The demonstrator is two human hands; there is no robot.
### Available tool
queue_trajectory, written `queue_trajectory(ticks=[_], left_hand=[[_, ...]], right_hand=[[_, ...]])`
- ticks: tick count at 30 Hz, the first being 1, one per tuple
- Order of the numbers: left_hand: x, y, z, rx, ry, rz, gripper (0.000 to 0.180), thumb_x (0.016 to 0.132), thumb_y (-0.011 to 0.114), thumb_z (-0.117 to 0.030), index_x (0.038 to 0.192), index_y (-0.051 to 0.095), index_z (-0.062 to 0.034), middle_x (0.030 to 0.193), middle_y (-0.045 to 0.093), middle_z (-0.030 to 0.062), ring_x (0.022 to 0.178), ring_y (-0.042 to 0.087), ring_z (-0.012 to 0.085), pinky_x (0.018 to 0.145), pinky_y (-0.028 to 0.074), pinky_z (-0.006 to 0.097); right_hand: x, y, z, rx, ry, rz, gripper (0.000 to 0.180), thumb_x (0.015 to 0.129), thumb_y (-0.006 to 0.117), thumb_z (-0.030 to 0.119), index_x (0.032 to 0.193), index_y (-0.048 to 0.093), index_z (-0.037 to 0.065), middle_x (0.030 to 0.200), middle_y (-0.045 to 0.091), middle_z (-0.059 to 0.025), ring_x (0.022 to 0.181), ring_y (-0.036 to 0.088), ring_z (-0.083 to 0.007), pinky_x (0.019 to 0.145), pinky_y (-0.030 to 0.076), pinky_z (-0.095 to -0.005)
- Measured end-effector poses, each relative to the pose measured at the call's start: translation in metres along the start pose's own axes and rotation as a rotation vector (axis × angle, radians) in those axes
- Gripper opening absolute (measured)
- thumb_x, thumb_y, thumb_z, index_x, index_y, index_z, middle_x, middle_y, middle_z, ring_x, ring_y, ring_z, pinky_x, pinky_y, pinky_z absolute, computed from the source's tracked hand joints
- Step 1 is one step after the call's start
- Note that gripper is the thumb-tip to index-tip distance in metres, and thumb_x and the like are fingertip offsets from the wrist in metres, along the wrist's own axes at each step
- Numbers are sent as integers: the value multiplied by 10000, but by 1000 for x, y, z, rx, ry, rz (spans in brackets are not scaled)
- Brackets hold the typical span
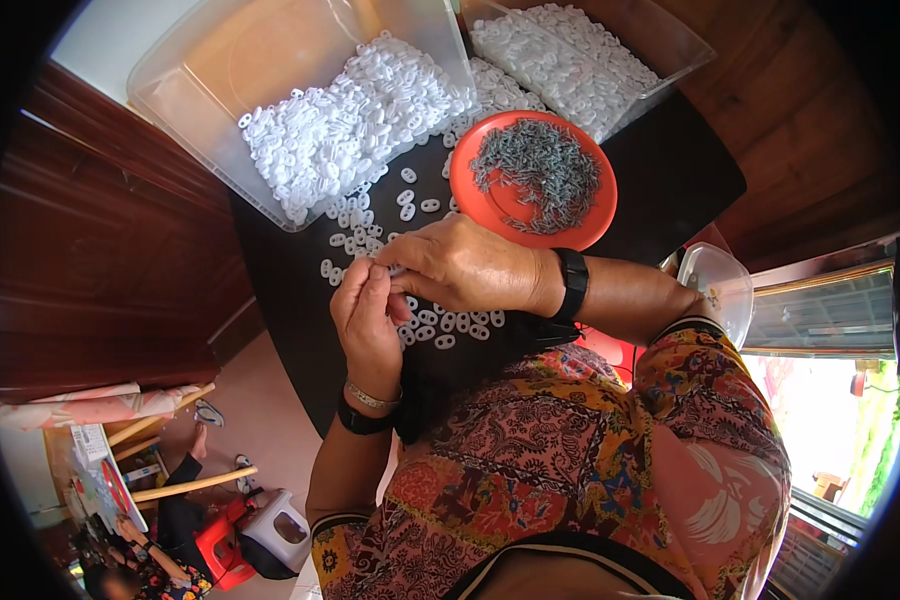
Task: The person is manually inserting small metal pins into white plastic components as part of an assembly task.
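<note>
Scene: a person seated at a dark surface [300, 290] works small parts, both hands meeting just in front of a red plate [490, 205]
Risk: the tiny piece could slip from the fingertips, judging by how small it is, and vanish among the loose white rings [440, 325] under the hands
Second risk: the right forearm lies just beside the red plate; a nudge could spill its grey pins [540, 170]
Left hand [365, 315]: fingers pressed together, pinching a small white ring [395, 270] at the tips
Right hand [460, 265]: curled over, fingertips closed on the same piece
Ring's place: between both hands' fingertips, just in front of the red plate
Behind the plate: 2 clear bins [200, 90] heaped with white rings
</note>
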State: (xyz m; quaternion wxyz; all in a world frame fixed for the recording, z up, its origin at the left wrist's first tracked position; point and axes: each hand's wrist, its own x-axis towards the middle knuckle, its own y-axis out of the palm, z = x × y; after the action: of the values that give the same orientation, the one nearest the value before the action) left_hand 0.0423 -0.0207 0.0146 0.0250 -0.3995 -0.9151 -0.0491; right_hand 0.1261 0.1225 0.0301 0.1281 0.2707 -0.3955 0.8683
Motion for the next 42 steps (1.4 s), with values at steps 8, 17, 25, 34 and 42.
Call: queue_trajectory(ticks=[8, 17, 25, 34, 42], left_hand=[[-4, 4, -5, 4, -3, -37, 264, 964, 409, -199, 799, 532, -34, 623, 559, 30, 498, 426, 58, 450, 324, 195], [-4, 6, -6, -37, -19, -64, 261, 957, 456, -209, 798, 548, -23, 588, 471, -18, 496, 405, 38, 452, 301, 191], [3, 2, -6, -108, 24, -85, 261, 960, 463, -215, 800, 539, -24, 577, 444, -21, 508, 406, 45, 485, 305, 190], [3, -1, -12, -32, 91, -34, 224, 961, 470, -224, 869, 516, -24, 644, 469, -13, 552, 405, 39, 508, 317, 189], [-12, 8, -34, 310, 430, 26, 235, 952, 491, -178, 1070, 475, 26, 786, 549, 45, 669, 517, 92, 594, 422, 233]], right_hand=[[0, 0, 4, -23, -13, -8, 217, 805, 674, 142, 975, 628, 15, 767, 648, -116, 680, 654, -293, 608, 524, -367], [-1, 1, 2, 0, -38, -26, 190, 815, 658, 137, 948, 602, 14, 746, 637, -120, 682, 650, -311, 603, 521, -372], [5, -5, -3, 257, 46, -9, 313, 788, 721, 97, 1081, 632, 33, 913, 678, -118, 844, 676, -273, 715, 542, -341], [6, -10, 1, 543, 155, 10, 353, 831, 673, 42, 1180, 613, 41, 992, 667, -120, 914, 664, -230, 772, 528, -319], [6, -24, 20, 919, 279, 13, 296, 897, 596, 12, 1188, 584, -46, 891, 647, -68, 694, 556, -80, 663, 491, -239]])
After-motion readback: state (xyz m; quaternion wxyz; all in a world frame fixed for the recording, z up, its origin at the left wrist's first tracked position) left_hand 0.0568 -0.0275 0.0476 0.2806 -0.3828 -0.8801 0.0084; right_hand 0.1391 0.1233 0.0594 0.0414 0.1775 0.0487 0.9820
